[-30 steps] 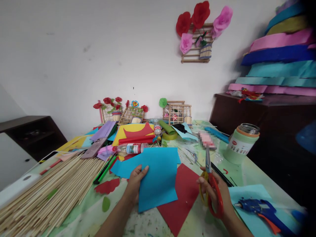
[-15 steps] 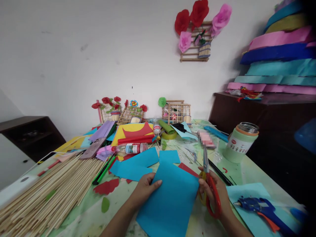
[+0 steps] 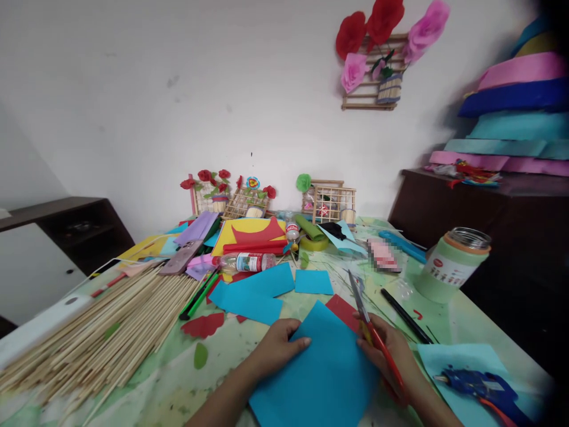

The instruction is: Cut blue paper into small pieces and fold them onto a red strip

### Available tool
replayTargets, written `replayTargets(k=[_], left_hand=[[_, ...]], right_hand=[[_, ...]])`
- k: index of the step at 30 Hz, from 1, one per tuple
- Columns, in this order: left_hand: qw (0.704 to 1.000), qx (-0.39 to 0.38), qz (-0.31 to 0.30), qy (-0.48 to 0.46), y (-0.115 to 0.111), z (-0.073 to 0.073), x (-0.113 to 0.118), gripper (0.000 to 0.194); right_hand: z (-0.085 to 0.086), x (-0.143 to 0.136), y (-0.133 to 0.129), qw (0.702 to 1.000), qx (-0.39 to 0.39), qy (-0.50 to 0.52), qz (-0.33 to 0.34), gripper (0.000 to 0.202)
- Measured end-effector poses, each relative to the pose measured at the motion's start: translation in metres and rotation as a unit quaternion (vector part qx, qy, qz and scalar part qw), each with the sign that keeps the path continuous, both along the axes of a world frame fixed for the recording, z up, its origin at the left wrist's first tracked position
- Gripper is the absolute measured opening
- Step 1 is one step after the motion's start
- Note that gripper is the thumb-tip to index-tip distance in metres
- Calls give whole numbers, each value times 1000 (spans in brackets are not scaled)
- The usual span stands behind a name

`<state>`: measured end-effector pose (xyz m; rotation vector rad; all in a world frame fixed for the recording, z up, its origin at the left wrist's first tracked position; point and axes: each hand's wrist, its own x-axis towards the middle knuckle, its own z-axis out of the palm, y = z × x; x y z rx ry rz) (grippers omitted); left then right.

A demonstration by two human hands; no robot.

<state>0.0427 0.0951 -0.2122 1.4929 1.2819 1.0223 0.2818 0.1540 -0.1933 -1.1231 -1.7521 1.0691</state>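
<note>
L hand (image 3: 280, 350) pinching blue paper (image 3: 317, 379), btwn both hands; R hand (image 3: 391, 338) gripping scissors (image 3: 377, 340), blades clear of paper. Blue strips (image 3: 246, 303) beyond L hand prob. cut already; held paper looks whole, uncut AFAICT.

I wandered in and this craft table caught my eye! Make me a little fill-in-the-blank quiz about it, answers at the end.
1. The hand holding the scissors is the person's ____ one.
2. The left hand grips a large paper sheet whose colour is ____.
3. The thin wooden sticks lie to the ____ of the left hand.
4. Of the large flowers up on the wall, some are red and the others are ____.

Missing words: right; blue; left; pink.
</note>
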Motion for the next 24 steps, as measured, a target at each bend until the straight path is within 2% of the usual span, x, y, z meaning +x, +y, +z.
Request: replayTargets(k=[2,4,6,8,10,12,14,16,19,21,23,24], left_hand=[[1000,-10,-4,-19,0,2,-3,36],[999,-23,-10,-39,0,5,-7,36],[997,-39,-13,-61,0,9,-11,36],[989,-64,-2,-135,0,13,-14,37],[961,-75,24,-266,-1,16,-13,38],[918,-54,34,-391,-2,16,-7,47],[900,-31,3,-434,-5,14,3,65],[911,-41,-45,-407,-11,11,14,82],[946,-85,-94,-299,-22,4,27,76],[959,-116,-80,-246,-29,1,33,57],[964,-148,-26,-218,-33,0,41,40],[966,-157,5,-207,-34,1,45,38]], right_hand=[[-1,3,1,1000,-2,0,8,38],[-1,8,4,1000,-6,11,-13,41],[1,16,8,998,-1,32,-59,44],[0,25,13,990,3,73,-123,47],[-2,31,19,970,-14,158,-186,51],[-7,32,23,942,-36,242,-229,55],[-12,27,24,926,-41,285,-246,59],[-15,17,19,929,-36,278,-240,61],[-18,0,4,952,-29,226,-203,58],[-18,-11,-7,964,-14,190,-184,56],[-18,-18,-16,971,-2,165,-171,55],[-17,-20,-20,974,3,157,-165,54]])
